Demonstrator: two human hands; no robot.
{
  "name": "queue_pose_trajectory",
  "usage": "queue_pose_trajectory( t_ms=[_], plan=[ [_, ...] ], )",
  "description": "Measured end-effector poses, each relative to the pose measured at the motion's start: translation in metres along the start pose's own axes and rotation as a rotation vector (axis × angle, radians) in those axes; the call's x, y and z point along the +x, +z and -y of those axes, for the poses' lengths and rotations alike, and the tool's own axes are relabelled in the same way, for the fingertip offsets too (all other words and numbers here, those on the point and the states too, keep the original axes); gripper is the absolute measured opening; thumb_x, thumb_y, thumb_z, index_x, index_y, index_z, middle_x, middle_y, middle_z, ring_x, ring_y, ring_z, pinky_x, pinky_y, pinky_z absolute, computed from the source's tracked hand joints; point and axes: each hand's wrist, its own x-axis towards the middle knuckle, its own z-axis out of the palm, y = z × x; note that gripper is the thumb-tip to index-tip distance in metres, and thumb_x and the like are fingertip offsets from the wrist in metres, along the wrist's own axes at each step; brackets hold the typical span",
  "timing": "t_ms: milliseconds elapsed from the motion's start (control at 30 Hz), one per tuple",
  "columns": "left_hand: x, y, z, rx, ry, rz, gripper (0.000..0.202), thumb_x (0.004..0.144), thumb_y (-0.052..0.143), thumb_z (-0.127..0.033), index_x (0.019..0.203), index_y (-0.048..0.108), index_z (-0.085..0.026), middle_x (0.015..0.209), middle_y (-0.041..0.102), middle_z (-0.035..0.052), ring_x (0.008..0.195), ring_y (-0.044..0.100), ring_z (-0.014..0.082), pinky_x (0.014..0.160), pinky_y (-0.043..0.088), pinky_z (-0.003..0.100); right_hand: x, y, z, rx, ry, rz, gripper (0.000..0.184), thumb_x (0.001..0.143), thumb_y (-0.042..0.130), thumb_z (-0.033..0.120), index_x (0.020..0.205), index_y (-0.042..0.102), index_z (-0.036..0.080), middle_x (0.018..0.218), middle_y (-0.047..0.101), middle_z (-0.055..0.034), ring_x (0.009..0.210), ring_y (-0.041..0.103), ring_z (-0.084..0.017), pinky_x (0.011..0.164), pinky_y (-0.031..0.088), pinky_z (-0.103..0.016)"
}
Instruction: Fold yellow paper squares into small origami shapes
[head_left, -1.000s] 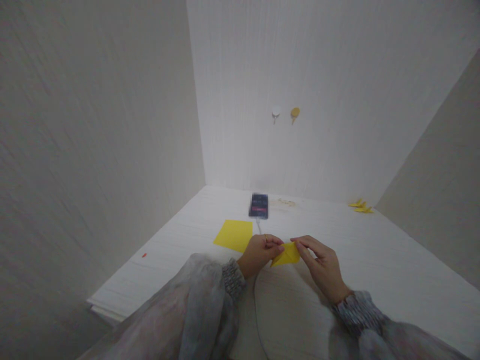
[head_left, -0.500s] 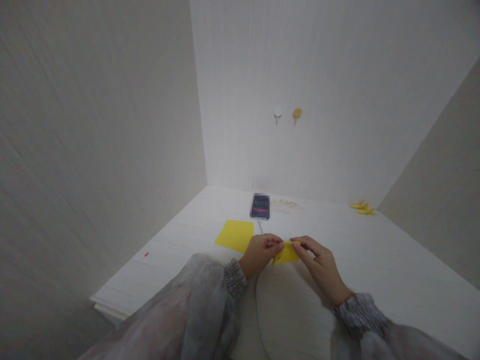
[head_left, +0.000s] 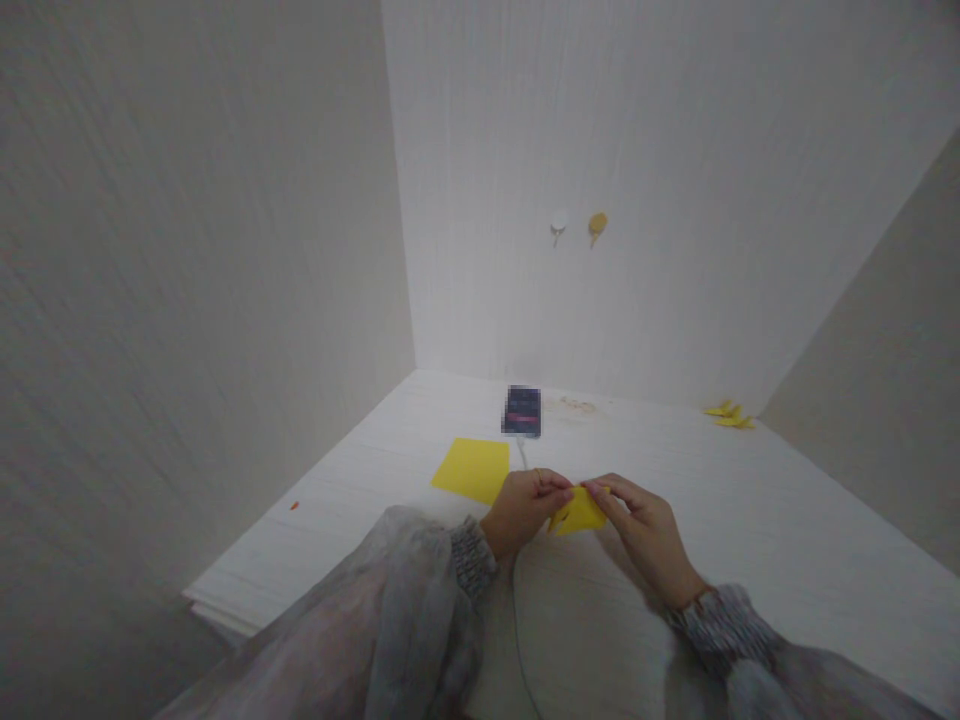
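My left hand and my right hand meet over the white table. Between them they pinch a small folded piece of yellow paper, the left hand's fingertips on its left corner and the right hand's on its upper right edge. The paper is held just above the tabletop. A ring shows on my left hand. Grey gathered sleeves cover both forearms.
A flat sheet of yellow paper lies left of my hands. A dark phone stands behind them, its white cable running toward me. Folded yellow pieces lie at the far right corner. Two wall hooks hang above. A tiny red speck sits near the left edge.
My right hand's fingers have slid left along the folded paper toward my left hand. The paper now looks more compact between both hands.
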Motion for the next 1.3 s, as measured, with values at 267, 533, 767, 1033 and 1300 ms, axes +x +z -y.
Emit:
queue_pose_trajectory(
  t_ms=[267,533,767,1033,1300],
  plan=[
    [-0.002,0.001,-0.006,0.038,-0.024,-0.002,0.024,0.066,0.056,-0.03,0.079,0.061,-0.011,0.07,0.062,0.0037,0.062,0.055,0.0112,0.059,0.044,0.022,-0.002,0.0,-0.006,0.125,0.061,-0.015,0.026,0.08,0.044,0.034,0.083,0.064,0.018,0.081,0.063,-0.0044,0.074,0.056,-0.016,0.065,0.043,-0.025],
    [0.0,-0.001,0.0,0.086,0.0,-0.027,0.024,0.067,0.054,-0.031,0.081,0.06,-0.012,0.073,0.063,0.0046,0.066,0.057,0.0127,0.061,0.044,0.023,0.002,0.001,-0.007,-0.007,0.033,0.014,0.025,0.077,0.047,0.036,0.082,0.064,0.019,0.075,0.063,-0.0042,0.072,0.057,-0.017,0.064,0.045,-0.026],
    [0.0,-0.001,0.002,0.106,0.018,-0.015,0.025,0.068,0.054,-0.03,0.084,0.059,-0.012,0.072,0.062,0.0042,0.064,0.056,0.012,0.06,0.043,0.022,0.003,0.0,-0.003,-0.01,0.01,0.061,0.029,0.08,0.042,0.036,0.079,0.066,0.018,0.075,0.065,-0.0046,0.068,0.059,-0.016,0.062,0.046,-0.025],
    [-0.003,-0.004,-0.007,0.147,0.05,0.0,0.027,0.068,0.052,-0.024,0.094,0.051,-0.014,0.052,0.053,-0.0038,0.047,0.046,0.0068,0.048,0.035,0.017,0.002,0.0,-0.004,-0.058,-0.038,0.036,0.027,0.079,0.043,0.034,0.076,0.066,0.019,0.076,0.065,-0.0046,0.068,0.059,-0.017,0.061,0.046,-0.026],
    [-0.003,-0.004,-0.009,0.148,0.073,0.024,0.026,0.069,0.049,-0.022,0.094,0.05,-0.015,0.048,0.045,-0.0069,0.043,0.037,0.0049,0.044,0.028,0.015,0.002,0.005,-0.008,-0.044,-0.092,0.061,0.021,0.078,0.047,0.03,0.082,0.065,0.02,0.078,0.064,-0.0049,0.074,0.058,-0.018,0.067,0.047,-0.029]
  ],
)
